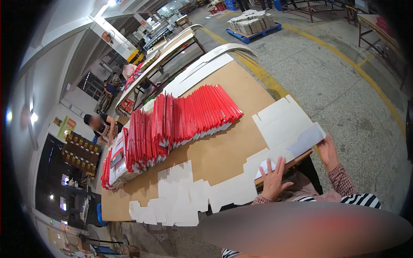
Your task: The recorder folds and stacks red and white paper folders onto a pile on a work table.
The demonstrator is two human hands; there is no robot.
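Note:
A white die-cut cardboard blank [282, 124] lies at the right end of the table, a greyish sheen along its near edge. My left hand [273, 179] rests on the white card at the near edge, fingers spread, a small white folded flap beside the fingertips. At the blank's right corner, my right hand [329, 152] has its fingers closed on the edge; part of the grip is hidden. Beyond my hands, a long row of red flat folded cartons [193, 114] stands on edge, packed close together.
Brown cardboard [223, 157] covers the table. More white blanks [178, 200] lie along its near edge. A person [103, 127] works at the table's far left end. Behind stand another long table [159, 60] and a blue pallet [254, 35] with stacked card on the concrete floor.

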